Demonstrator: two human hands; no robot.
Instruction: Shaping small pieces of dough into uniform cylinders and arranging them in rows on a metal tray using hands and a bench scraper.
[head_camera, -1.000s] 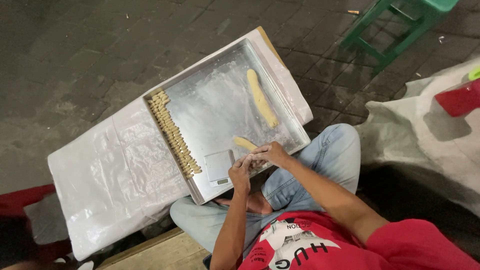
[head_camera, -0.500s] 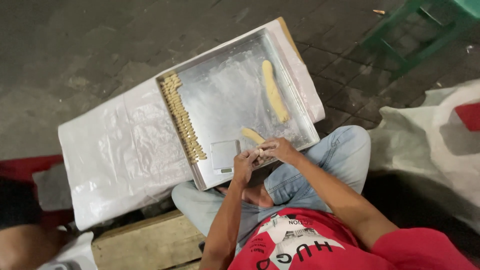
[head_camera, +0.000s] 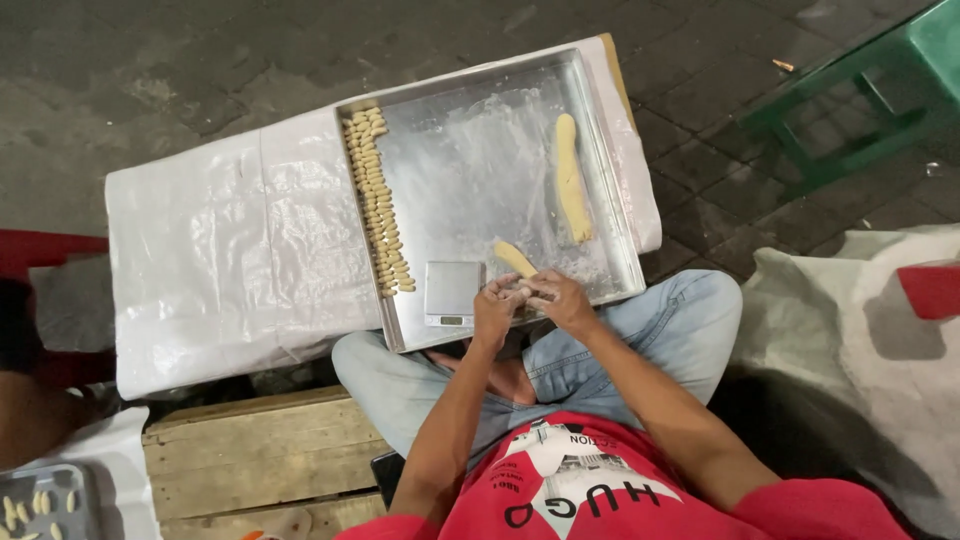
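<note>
From my seat the biggest thing in view is the white plastic sheet (head_camera: 230, 250) spread over the low counter, with the metal tray (head_camera: 470, 160) resting on its right part and reaching to the person's knees. The tray floor is dusted with flour and mostly bare. Along its left wall runs a double row of small shaped dough pieces (head_camera: 378, 200), packed side by side from the far corner most of the way toward the near edge. By the right wall lies a long dough log (head_camera: 570, 190), uncut. A small digital scale (head_camera: 451, 292) sits inside the near edge, nothing on its plate.

Just right of the scale is a short dough strip (head_camera: 514, 259), its near end meeting the fingers. My left hand (head_camera: 497, 310) and right hand (head_camera: 560, 300) are pressed together over the tray's near rim, fingers curled around what looks like a small pinch of dough (too hidden between the fingertips for me to be sure).

I judge the work well begun but far from finished: one band of pieces is laid, while the strip and the whole log remain unshaped.
</note>
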